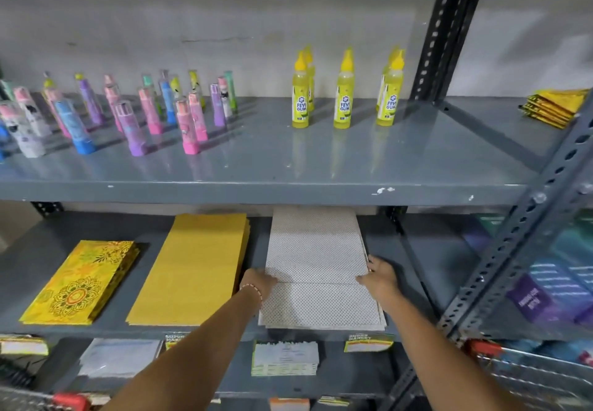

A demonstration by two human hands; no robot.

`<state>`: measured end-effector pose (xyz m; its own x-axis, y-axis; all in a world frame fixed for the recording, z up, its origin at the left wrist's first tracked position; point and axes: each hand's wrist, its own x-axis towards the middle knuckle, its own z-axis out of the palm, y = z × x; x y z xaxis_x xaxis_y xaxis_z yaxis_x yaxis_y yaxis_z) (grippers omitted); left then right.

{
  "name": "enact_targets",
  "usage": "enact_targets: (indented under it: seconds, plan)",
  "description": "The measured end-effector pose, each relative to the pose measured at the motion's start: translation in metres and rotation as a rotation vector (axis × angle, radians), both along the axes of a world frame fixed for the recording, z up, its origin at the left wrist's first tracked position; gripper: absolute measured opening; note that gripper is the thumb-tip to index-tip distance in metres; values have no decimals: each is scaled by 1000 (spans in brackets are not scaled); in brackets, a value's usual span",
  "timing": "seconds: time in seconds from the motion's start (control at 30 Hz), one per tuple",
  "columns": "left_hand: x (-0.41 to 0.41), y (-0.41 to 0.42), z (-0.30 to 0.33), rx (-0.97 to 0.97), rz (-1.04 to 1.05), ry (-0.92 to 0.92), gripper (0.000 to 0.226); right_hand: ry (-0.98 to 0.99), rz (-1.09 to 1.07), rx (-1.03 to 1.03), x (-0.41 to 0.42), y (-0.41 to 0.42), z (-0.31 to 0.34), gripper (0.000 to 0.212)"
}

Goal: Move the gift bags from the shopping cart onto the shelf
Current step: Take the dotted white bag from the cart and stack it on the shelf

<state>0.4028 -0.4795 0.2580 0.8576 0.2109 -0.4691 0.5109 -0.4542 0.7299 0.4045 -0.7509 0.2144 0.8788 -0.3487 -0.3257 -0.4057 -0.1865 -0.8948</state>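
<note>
exposure: even, moderately bright, soft light from above
glare: pale sheen and bottle reflections on the upper shelf [321, 160] surface
shadows: the tier below the upper shelf is dimmer; its underside shades the back of that tier
distortion: wide-angle bend; the upright post [449, 28] right of the upper shelf leans
blur: soft at far left and far right of the upper shelf; labels there smear
focus: sharpest near centre; glue bottle [344, 96] labels readable

A grey metal rack [288, 192] with dark slotted uprights [446, 32] stands against a plain pale wall [224, 3]. Its glossy upper board reflects soft light.
</note>
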Motion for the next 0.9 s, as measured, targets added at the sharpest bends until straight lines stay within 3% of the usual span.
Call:
enact_targets:
  seconds: [0.27,0.4,0.47,0.57,0.67,0.73,0.83,0.9]
  plan:
    - [6,-3,-16,-146,-43,-10,33,-88,87,23,1,-14,-21,64]
    - [-8,4,-10,-145,-76,-57,30,-49,173,148,-26,-16,-10,87]
    - [-22,10,-14,-182,-219,-65,50,-33,282,154,-43,-24,-11,101]
    - [-34,20,-26,-114,-411,-21,77,7,402,56,-63,-31,-19,105]
    - [-34,17,-25,-179,-351,78,89,34,413,-16,-69,-35,-35,117]
    - [-37,13,-22,-85,-357,97,90,45,396,-129,-76,-29,-29,108]
    - [-41,10,-23,191,-460,-39,121,14,393,-257,-85,-23,-19,89]
    - [-43,9,-20,245,-488,-44,124,-19,401,-294,-89,-24,-17,87]
